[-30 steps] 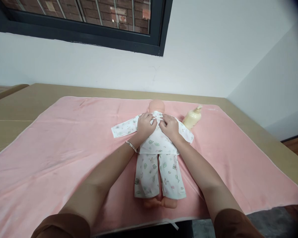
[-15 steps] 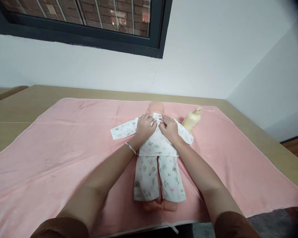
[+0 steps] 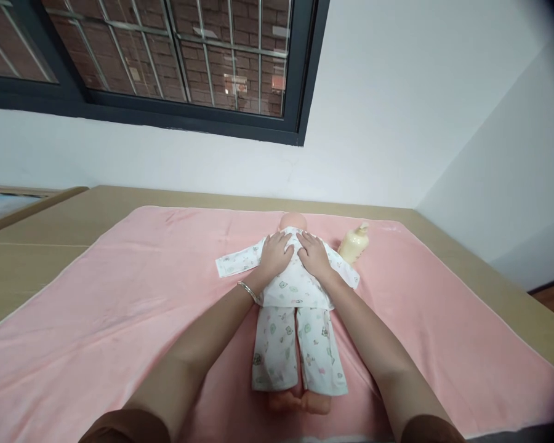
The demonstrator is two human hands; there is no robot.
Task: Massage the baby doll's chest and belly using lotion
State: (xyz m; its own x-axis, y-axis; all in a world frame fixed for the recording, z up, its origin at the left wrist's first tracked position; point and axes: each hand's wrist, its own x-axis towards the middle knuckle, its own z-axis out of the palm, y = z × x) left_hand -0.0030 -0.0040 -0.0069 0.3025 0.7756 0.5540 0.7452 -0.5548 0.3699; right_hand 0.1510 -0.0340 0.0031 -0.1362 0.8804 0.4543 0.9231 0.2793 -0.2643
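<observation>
A baby doll [image 3: 293,221] lies on its back on a pink towel [image 3: 120,295], head toward the wall. It wears a white printed top [image 3: 295,284] and matching trousers [image 3: 298,347], with bare feet at the near end. My left hand [image 3: 276,254] rests flat on the doll's chest, fingers stretched out, a bangle on its wrist. Beside it, my right hand [image 3: 314,255] lies flat on the other side of the chest, fingers extended. Neither hand holds anything.
A cream pump bottle [image 3: 353,242] lies on the towel just right of the doll's shoulder. The towel covers a wooden table [image 3: 41,227] set against a white wall under a dark-framed window [image 3: 166,61]. The table's right edge drops to the floor.
Both hands were pinching the ties at the doll's neckline; now they lie flat on its chest. The camera has tilted up, showing more window.
</observation>
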